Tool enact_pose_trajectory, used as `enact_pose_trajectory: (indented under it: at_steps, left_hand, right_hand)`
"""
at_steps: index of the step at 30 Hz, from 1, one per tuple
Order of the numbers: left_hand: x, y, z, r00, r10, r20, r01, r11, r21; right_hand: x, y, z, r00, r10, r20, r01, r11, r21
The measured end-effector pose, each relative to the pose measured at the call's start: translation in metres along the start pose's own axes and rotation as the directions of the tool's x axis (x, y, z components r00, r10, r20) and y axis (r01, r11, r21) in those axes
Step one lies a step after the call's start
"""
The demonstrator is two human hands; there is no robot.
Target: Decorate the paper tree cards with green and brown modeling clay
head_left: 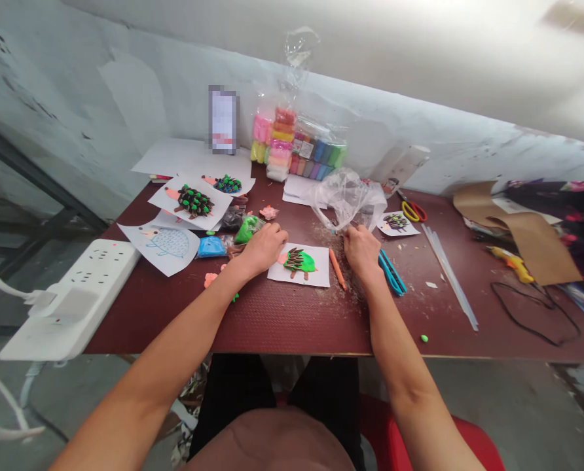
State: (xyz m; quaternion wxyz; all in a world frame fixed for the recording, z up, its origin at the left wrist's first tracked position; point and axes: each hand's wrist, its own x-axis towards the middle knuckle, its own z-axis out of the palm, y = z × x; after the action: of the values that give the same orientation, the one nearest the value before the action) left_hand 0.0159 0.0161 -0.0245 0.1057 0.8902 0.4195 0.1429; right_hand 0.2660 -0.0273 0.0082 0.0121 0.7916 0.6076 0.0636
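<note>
A paper hedgehog card (299,265) with clay spines lies on the maroon counter (223,320) between both hands. The left grip (260,250) curves narrowly beside a green clay packet (247,229); the right grip (362,252) pinches narrowly below a clear plastic bag (346,199) (what it holds, I cannot tell).

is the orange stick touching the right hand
Apart. The head view shows the red table plainly between the orange stick and the right hand.

Head camera faces forward, down, close above left hand (260,250), right hand (362,252).
</note>
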Motion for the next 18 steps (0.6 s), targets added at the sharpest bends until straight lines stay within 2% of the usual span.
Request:
enact_pose_trajectory:
  at_steps: [3,7,13,18]
  left_hand:
    - [-0.0001,-0.0002,0.0005,1.000,0.005,-0.006,-0.005,1.000,0.021]
    - [-0.0006,-0.0002,0.0004,1.000,0.008,0.002,-0.008,1.000,0.023]
    - [-0.0008,-0.0017,0.0007,1.000,0.020,0.003,-0.020,1.000,-0.010]
    - [-0.0010,-0.0021,0.0007,1.000,0.014,0.011,-0.013,1.000,-0.023]
  right_hand:
    - [-0.0046,0.0019,-0.0013,0.997,0.017,-0.069,-0.012,0.997,0.078]
    - [-0.0067,0.0033,-0.0023,1.000,0.015,-0.014,-0.013,0.994,0.110]
    - [-0.0026,-0.0019,-0.0005,0.998,0.039,0.051,-0.041,0.999,0.031]
    - [-0.0005,-0.0027,-0.0022,0.998,-0.007,0.064,0.009,0.999,-0.037]
